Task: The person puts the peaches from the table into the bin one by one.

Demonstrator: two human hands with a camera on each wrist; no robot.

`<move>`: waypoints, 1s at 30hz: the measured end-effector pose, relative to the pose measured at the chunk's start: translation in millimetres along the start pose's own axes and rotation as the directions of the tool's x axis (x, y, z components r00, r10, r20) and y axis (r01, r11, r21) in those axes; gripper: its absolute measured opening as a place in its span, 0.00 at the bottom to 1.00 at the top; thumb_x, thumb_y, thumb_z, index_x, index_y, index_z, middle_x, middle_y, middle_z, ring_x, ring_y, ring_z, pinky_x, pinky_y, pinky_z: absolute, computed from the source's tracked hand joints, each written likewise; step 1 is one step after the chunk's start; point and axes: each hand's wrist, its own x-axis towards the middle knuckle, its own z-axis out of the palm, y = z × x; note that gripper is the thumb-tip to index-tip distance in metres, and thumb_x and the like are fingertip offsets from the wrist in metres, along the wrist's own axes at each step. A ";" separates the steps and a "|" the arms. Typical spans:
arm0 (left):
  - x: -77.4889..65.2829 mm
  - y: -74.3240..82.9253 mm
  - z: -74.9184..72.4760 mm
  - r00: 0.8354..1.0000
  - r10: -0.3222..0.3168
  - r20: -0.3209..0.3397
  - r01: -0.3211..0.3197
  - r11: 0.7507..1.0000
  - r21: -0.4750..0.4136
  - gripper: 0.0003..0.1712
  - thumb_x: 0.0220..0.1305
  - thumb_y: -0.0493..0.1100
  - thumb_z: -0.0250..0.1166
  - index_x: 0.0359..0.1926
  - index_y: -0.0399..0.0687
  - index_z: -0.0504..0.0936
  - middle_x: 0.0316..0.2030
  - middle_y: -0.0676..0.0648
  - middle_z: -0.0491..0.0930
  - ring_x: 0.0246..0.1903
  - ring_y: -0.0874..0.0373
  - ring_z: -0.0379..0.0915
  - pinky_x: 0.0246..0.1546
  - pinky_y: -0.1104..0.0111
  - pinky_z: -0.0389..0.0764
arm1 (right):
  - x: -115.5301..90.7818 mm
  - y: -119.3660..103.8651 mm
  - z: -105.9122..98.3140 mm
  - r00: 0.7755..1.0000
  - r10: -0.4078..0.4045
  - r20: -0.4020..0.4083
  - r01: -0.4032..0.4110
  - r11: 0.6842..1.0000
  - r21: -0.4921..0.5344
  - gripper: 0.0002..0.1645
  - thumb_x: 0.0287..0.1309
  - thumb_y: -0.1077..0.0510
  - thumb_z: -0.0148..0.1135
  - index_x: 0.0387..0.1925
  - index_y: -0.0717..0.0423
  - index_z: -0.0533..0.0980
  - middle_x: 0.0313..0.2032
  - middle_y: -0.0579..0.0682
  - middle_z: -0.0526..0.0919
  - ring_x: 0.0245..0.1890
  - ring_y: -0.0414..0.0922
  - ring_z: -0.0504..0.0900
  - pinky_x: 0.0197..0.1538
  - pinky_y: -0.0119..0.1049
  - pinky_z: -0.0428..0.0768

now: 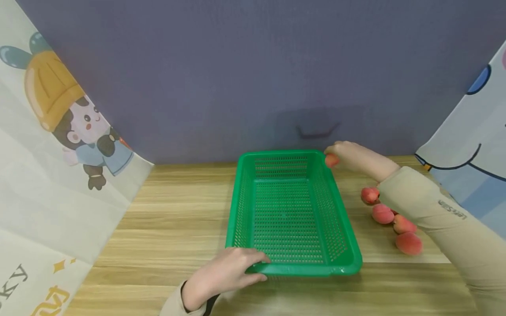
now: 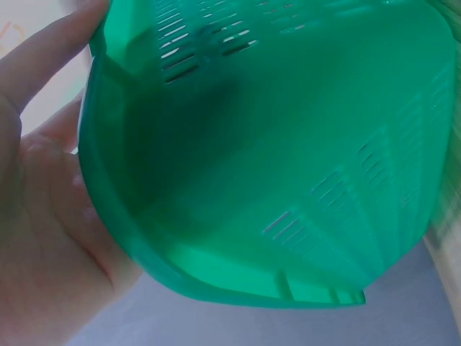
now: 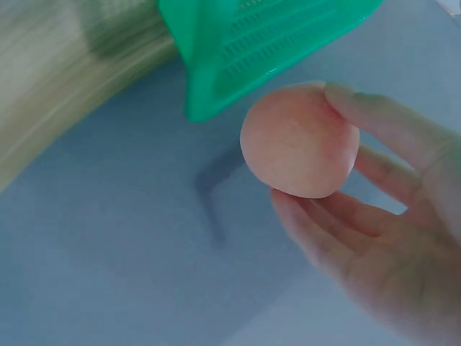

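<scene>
A green plastic basket (image 1: 284,215) with perforated walls stands on the wooden table, with nothing lying inside it. My left hand (image 1: 229,272) grips its near-left rim, thumb on the outer side; the left wrist view shows the palm beside the green wall (image 2: 274,144). At the far right corner of the basket, my right hand (image 1: 345,153) pinches a peach (image 3: 299,140) between thumb and fingers. That peach is just beside the rim in the head view. Several more peaches (image 1: 409,243) lie on the table to the right of the basket, partly behind the right sleeve.
The wooden tabletop (image 1: 178,210) extends left of the basket. A grey-blue wall (image 1: 237,79) rises behind it. White printed sheets with cartoon figures (image 1: 83,118) border both sides. The right forearm's sleeve (image 1: 419,197) crosses above the peaches.
</scene>
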 end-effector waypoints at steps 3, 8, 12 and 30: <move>0.0 0.3 -0.5 1.000 0.001 -0.001 0.000 1.000 0.008 0.13 0.55 0.49 0.62 0.40 0.49 0.78 0.34 0.56 0.79 0.33 0.70 0.74 0.30 0.82 0.72 | 15.6 -6.6 -4.1 1.000 -0.008 0.019 0.008 1.000 0.000 0.13 0.43 0.70 0.61 0.36 0.66 0.76 0.31 0.56 0.78 0.31 0.50 0.75 0.34 0.42 0.73; -0.1 1.2 -0.2 1.000 0.001 0.000 -0.001 1.000 0.008 0.13 0.55 0.49 0.62 0.40 0.49 0.77 0.34 0.56 0.79 0.32 0.70 0.74 0.30 0.82 0.72 | 44.5 -17.9 -7.9 0.999 0.005 0.041 -0.006 1.000 0.020 0.11 0.42 0.70 0.57 0.33 0.66 0.76 0.29 0.56 0.77 0.27 0.49 0.71 0.31 0.39 0.69; -0.1 1.3 0.9 1.000 0.001 -0.007 -0.001 1.000 0.014 0.13 0.55 0.49 0.62 0.40 0.49 0.77 0.34 0.56 0.79 0.32 0.70 0.74 0.30 0.82 0.72 | 64.3 -30.7 -10.6 0.997 0.033 0.076 -0.038 0.998 0.058 0.15 0.44 0.71 0.56 0.39 0.67 0.75 0.35 0.59 0.78 0.31 0.50 0.72 0.34 0.39 0.70; -0.3 -0.4 4.0 0.999 0.023 -0.044 -0.022 0.999 0.029 0.13 0.54 0.48 0.63 0.39 0.49 0.78 0.31 0.56 0.79 0.30 0.70 0.74 0.28 0.83 0.71 | 132.6 -64.9 37.9 0.996 0.049 0.068 -0.059 0.985 0.165 0.20 0.49 0.67 0.57 0.47 0.66 0.73 0.42 0.58 0.77 0.36 0.49 0.72 0.39 0.39 0.71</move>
